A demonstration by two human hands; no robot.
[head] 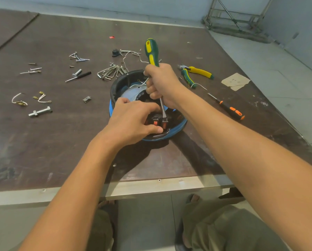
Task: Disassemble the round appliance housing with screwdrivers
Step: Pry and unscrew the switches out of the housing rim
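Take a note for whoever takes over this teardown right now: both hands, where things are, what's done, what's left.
Right hand grips the green-and-yellow screwdriver, blade down inside the round housing by the copper coils.
Left hand grips the housing's near side, steadying it.
Done: housing open; loose screws, a bolt and wire pieces lie on the table to the left.
Left: free the inner parts seated in the housing.
Spare: pliers and orange-handled screwdriver on the right, hex keys behind.
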